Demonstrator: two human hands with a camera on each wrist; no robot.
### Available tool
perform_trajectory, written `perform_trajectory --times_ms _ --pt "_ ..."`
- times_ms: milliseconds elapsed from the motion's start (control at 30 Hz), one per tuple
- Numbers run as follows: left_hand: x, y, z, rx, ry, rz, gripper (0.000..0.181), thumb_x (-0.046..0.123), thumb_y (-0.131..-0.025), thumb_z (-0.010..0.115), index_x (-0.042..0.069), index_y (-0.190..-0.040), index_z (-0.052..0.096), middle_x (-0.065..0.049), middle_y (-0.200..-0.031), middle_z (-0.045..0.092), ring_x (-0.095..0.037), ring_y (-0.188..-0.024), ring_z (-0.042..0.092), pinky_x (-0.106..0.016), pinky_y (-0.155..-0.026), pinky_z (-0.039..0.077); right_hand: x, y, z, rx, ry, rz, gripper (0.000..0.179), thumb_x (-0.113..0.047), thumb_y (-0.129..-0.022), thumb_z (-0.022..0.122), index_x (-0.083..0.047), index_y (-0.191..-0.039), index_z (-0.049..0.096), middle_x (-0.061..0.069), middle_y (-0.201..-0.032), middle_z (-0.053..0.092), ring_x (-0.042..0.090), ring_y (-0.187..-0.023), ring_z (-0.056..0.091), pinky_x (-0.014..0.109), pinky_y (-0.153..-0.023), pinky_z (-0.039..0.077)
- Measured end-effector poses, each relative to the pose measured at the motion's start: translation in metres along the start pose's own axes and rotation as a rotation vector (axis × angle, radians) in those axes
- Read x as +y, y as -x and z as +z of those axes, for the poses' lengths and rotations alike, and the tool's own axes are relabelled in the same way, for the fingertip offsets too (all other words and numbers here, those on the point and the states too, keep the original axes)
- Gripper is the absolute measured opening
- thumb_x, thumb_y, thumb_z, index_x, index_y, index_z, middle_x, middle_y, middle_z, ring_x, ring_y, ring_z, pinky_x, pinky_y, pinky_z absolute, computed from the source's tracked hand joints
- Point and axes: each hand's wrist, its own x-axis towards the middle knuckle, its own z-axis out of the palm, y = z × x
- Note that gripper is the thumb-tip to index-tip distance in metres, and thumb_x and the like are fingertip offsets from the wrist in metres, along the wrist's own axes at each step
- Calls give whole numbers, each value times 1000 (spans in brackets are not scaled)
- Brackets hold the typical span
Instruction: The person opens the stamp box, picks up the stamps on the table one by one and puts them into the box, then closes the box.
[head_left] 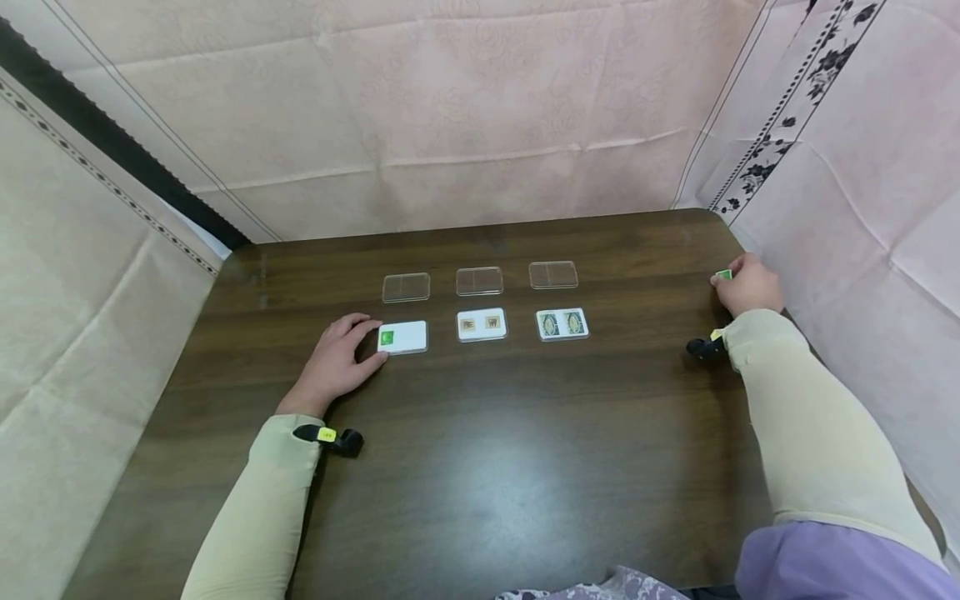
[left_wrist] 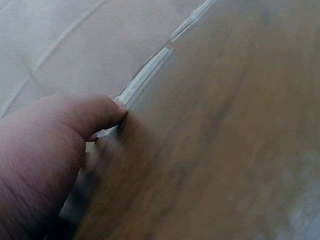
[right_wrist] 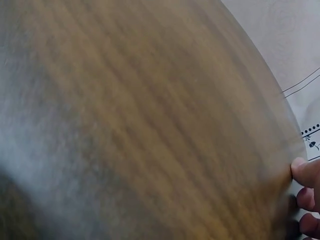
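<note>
My left hand (head_left: 341, 360) steadies a flat white case (head_left: 408, 337) at its left end, thumb at the near corner and a finger at the far corner. A small green stamp-like piece (head_left: 387, 337) lies on the case's left half. In the left wrist view, the thumb (left_wrist: 107, 112) meets the case's clear edge (left_wrist: 145, 75). At the table's right edge my right hand (head_left: 752, 286) pinches another small green piece (head_left: 723, 274). The right wrist view shows only some fingertips (right_wrist: 300, 167) by the table edge; the piece is hidden there.
Two more white cases, one with two brownish pictures (head_left: 482, 325) and one with two green-and-yellow oval pictures (head_left: 562, 324), continue the row. Behind lie three clear lids, left (head_left: 406, 287), middle (head_left: 479, 281) and right (head_left: 553, 274). Pale cloth (head_left: 480, 117) hangs around the brown table (head_left: 480, 467).
</note>
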Motion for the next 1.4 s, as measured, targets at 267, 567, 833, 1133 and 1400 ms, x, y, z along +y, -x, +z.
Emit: perform_trajectory --times_ms 267,567,833,1133,1400 --pt "1 0 -1 -1 3 1 59 40 -96 66 10 -145 52 -19 -150 41 -41 -140 36 -61 -113 26 2 1 -2 31 28 -13 39 -38 -102 51 -2 -117 49 30 -110 59 51 -102 55 61 -79 43" --pt "1 1 -1 14 6 17 58 39 -96 66 9 -144 52 -20 -150 42 -42 -139 36 -61 -113 26 -6 10 -7 53 -25 -13 41 -39 -103 44 -2 -117 53 29 -116 60 52 -108 53 63 -87 42" --pt "0 1 -1 9 1 11 59 41 -96 66 10 -144 53 -19 -150 42 -41 -139 36 -61 -113 26 -23 15 -7 61 -151 23 46 -42 -104 46 -1 -123 56 25 -119 61 45 -107 54 56 -85 43" --pt "-1 1 -2 11 -7 11 59 41 -96 66 10 -144 53 -19 -149 42 -41 -138 37 -61 -113 26 -44 22 4 104 -235 -50 42 -39 -102 54 -2 -119 61 20 -107 63 33 -93 55 40 -74 40" --pt "1 1 -2 13 -1 12 59 41 -96 66 10 -144 53 -20 -149 43 -42 -138 38 -61 -113 26 -69 34 10 95 -283 -142 40 -40 -102 55 -2 -116 61 19 -102 65 34 -93 53 40 -74 38"
